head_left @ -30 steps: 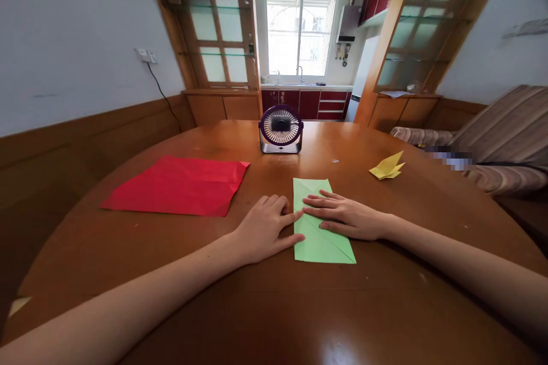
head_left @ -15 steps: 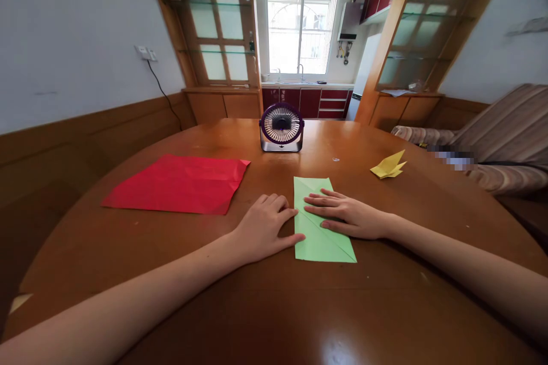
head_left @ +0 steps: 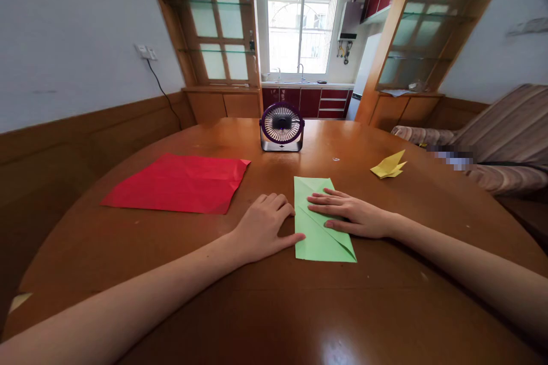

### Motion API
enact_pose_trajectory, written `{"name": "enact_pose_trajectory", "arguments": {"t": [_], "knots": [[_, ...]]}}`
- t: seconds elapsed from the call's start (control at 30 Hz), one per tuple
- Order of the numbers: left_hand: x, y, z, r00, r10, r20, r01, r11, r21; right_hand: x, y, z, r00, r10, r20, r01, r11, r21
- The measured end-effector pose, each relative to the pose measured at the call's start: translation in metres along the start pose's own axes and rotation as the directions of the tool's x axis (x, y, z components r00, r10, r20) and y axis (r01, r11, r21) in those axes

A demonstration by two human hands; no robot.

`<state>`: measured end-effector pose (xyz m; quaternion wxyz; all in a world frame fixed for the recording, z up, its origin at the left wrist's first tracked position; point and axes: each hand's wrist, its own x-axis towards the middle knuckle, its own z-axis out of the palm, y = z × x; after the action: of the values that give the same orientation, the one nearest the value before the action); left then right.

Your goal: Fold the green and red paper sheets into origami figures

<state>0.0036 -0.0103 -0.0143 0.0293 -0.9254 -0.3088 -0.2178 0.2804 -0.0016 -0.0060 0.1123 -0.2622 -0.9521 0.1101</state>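
Hands first: the right hand (head_left: 349, 214) lies flat and open on the green paper (head_left: 319, 222), pinning it to the table (head_left: 274, 308) without gripping. The left hand (head_left: 263, 225) is loosely curled, touching the paper's left edge. I'd say folding's early on; one diagonal crease shows, and it's nothing like the finished yellow piece (head_left: 388, 165). The red sheet (head_left: 180, 183) sits untouched. Creases under the palm are hidden.

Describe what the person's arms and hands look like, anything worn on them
Both arms are bare along all of their visible length: no sleeves in view. The left hand and right hand wear no gloves, and no rings, watch or bracelets can be seen at the fingers or wrists. The fingers are slim with short nails. No marks or bandages show.
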Motion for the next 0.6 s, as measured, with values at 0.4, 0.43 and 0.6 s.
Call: {"name": "enact_pose_trajectory", "arguments": {"t": [0.4, 0.43, 0.6], "knots": [[0.002, -0.002, -0.001, 0.976, 0.207, 0.066, -0.202, 0.976, -0.084, -0.001, 0.001, -0.001, 0.999, 0.045, 0.006, -0.045, 0.998, 0.04], [0.002, -0.003, -0.001, 0.975, 0.206, 0.078, -0.2, 0.976, -0.082, -0.001, 0.002, -0.001, 0.998, 0.065, -0.016, -0.064, 0.997, 0.051], [0.002, -0.004, -0.001, 0.981, 0.168, 0.101, -0.164, 0.985, -0.048, -0.002, 0.01, 0.002, 0.983, 0.152, -0.106, -0.15, 0.988, 0.03]]}}
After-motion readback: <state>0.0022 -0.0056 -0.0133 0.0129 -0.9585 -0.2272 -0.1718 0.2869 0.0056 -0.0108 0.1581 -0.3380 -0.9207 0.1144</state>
